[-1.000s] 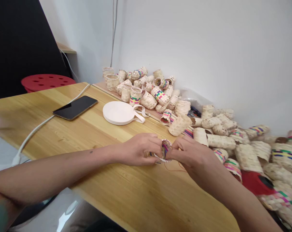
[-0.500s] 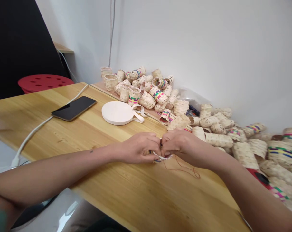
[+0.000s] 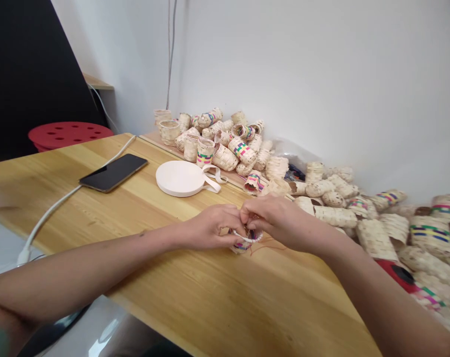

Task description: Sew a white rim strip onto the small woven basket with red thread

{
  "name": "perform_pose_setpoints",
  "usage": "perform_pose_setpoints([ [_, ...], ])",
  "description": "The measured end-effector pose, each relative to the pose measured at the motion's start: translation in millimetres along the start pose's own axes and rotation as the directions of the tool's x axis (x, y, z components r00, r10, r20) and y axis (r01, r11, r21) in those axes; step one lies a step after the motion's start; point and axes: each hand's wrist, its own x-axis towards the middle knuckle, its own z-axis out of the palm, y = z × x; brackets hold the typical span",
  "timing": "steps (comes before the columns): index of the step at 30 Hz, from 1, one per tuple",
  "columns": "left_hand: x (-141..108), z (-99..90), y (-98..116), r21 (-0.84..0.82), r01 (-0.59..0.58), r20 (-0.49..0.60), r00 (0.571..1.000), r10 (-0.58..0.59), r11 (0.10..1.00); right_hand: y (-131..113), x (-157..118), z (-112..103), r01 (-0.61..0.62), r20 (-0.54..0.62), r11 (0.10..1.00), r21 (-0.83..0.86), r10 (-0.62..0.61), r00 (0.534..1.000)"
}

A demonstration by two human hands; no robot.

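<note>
A small woven basket [image 3: 242, 246] with coloured bands and a white rim stands on the wooden table, partly covered by both hands. My left hand [image 3: 213, 227] is closed on the basket's left side, thumb outside and fingers over the rim. Above the rim, my right hand [image 3: 271, 218] is closed in a pinch, its fingertips close to my left fingers. What the pinch holds is too small to make out. A thin red thread [image 3: 271, 243] trails from the basket onto the table under my right hand.
A white round disc with a strap loop [image 3: 180, 177] and a black phone [image 3: 113, 172] lie on the table [image 3: 195, 302]. A white cable [image 3: 53, 204] passes under the phone. Woven baskets [image 3: 225, 157] are heaped along the wall. A red stool [image 3: 70, 133] stands at left.
My right hand has lifted slightly and turned, exposing more of the basket and its rim. Less of the red thread shows beside it. My left hand keeps its hold.
</note>
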Motion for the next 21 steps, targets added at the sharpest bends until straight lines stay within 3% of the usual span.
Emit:
perform_pose_setpoints([
  [7,1,0.1,0,-0.004,0.056,-0.063,0.996,-0.056,0.998,0,-9,5,-0.075,-0.108,0.997,-0.026,0.071,0.992],
  [11,1,0.0,0,-0.038,0.065,-0.081,0.994,-0.068,0.997,1,-14,10,-0.121,-0.124,0.992,0.040,0.125,0.984],
  [16,0,1.4,-2,-0.037,0.089,-0.091,0.992,-0.092,0.995,1,-20,11,-0.075,-0.095,0.987,0.139,0.089,0.991],
  [21,0,1.0,-3,-0.053,0.108,-0.103,0.988,-0.113,0.993,4,-22,17,-0.058,-0.169,0.996,0.073,0.070,0.983],
])
